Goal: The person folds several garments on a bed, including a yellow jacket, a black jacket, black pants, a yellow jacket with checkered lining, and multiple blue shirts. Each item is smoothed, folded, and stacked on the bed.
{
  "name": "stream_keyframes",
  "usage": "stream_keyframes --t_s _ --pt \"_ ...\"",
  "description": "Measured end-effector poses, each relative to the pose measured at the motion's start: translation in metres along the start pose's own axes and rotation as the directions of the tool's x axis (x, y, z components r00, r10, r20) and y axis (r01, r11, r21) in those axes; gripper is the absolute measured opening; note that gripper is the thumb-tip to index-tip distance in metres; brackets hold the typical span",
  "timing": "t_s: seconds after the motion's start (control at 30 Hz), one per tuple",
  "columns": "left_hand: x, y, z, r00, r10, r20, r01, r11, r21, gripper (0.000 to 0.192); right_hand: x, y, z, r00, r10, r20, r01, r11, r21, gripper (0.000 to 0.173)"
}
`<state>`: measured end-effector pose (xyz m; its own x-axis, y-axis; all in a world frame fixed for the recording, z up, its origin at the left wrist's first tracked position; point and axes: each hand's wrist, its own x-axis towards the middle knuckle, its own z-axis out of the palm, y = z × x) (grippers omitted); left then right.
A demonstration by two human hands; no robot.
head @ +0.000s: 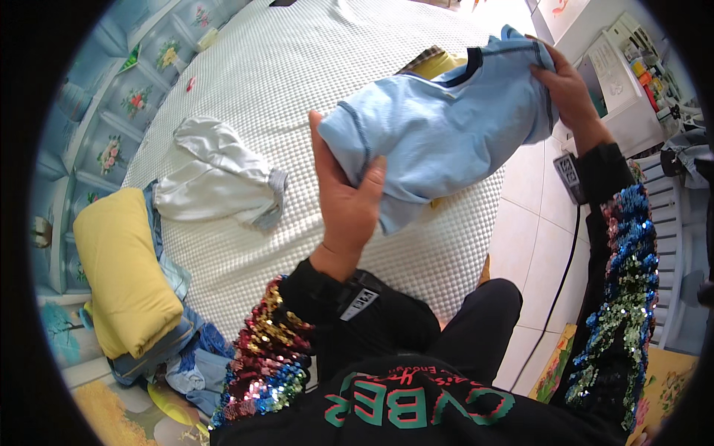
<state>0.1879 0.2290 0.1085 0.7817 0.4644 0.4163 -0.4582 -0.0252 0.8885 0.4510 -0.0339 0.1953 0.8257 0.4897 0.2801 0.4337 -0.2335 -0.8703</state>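
A light blue shirt (446,128) with dark stitching and a dark neckband hangs stretched between my two hands above the bed. My left hand (348,206) grips one side of it, thumb in front and fingers behind the cloth. At the upper right, my right hand (572,89) pinches the opposite side near a stitched seam. Behind the shirt, a yellow garment (443,64) with a brown piece of cloth beside it is partly hidden. To the left of my hands, a white satiny garment (215,173) with grey cuffs lies spread on the white textured bed cover (301,61).
A folded yellow quilt (125,267) rests on blue denim clothes (195,368) at the bed's left side. On the right are a tiled floor (516,234), a black cable (560,312), a white cabinet (616,83) with bottles, and a slatted rack (669,223).
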Motion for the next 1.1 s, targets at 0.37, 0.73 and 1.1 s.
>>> stream_keyframes --t_s 0.37,0.73,1.1 --pt "-0.025 -0.163 0.029 0.593 -0.8 -0.087 0.799 0.598 -0.055 0.123 0.048 0.18 0.042 0.887 0.068 -0.457 -0.427 0.499 -0.754 0.111" --pt "-0.029 -0.298 0.068 0.8 -0.598 -0.05 0.535 0.749 -0.39 0.071 -0.071 0.249 0.143 0.593 0.635 -0.495 -0.438 0.77 0.464 0.073" --pt "-0.004 -0.245 -0.009 0.59 -0.807 0.021 0.793 0.574 -0.205 0.055 -0.075 0.155 0.167 0.846 -0.093 -0.524 -0.287 0.75 -0.596 0.083"
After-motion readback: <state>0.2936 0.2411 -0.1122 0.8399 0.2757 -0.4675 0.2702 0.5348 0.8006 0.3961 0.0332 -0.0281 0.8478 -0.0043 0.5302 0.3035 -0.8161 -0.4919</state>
